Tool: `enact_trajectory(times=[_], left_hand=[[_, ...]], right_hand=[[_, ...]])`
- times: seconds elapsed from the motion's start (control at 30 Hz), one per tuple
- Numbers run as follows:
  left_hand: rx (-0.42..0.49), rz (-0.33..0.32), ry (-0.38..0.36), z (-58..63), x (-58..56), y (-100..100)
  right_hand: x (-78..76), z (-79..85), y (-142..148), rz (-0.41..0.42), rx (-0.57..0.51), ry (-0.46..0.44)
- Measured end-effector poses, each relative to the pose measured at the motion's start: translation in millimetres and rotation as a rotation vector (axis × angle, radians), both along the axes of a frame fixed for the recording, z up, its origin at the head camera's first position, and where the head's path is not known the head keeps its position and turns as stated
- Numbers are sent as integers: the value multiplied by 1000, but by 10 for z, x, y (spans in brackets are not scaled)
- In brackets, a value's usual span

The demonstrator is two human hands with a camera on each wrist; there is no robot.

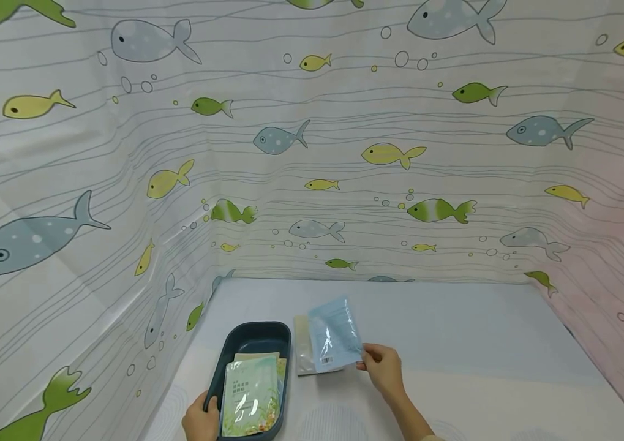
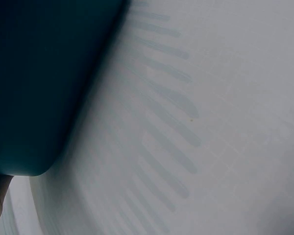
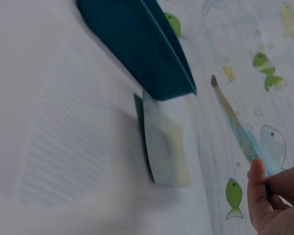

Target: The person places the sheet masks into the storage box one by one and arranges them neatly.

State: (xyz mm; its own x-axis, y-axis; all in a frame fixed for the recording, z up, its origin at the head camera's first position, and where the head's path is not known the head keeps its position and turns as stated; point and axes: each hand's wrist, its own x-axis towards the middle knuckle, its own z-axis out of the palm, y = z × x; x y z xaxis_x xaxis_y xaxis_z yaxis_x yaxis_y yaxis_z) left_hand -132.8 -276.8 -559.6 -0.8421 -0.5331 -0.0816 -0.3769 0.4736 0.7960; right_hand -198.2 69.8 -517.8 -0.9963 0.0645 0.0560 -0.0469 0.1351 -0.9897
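Note:
My left hand (image 1: 201, 421) grips the left side of a dark teal plastic bin (image 1: 259, 337), thumb over the rim. Inside the bin lies a green-and-white packet (image 1: 248, 392) with small printed text, over at least one other beige packet (image 1: 256, 356). To the right of the bin, my right hand (image 1: 384, 369) pinches a light blue packet (image 1: 336, 334) by its lower right corner, thumb against fingers. In the right wrist view this blue packet (image 3: 242, 132) shows nearly edge-on, raised above the table. Partly behind it in the head view, a pale packet (image 1: 303, 346) lies on the table.
The white table (image 1: 455, 331) carries faint grey striped patterns. A fish-printed sheet (image 1: 345, 202) rises at the back and along both sides. The bin stands near the table's left side.

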Motion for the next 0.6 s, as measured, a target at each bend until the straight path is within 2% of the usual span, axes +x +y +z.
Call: enact_trajectory(times=[0.33,0.6], left_hand=[[-7,13,1,-83,-18,-33],[-7,-13,11,-67,-10,-30]], right_hand=[[146,3,-416,163,-32,21],[274,-63,-801,248,-56,15]])
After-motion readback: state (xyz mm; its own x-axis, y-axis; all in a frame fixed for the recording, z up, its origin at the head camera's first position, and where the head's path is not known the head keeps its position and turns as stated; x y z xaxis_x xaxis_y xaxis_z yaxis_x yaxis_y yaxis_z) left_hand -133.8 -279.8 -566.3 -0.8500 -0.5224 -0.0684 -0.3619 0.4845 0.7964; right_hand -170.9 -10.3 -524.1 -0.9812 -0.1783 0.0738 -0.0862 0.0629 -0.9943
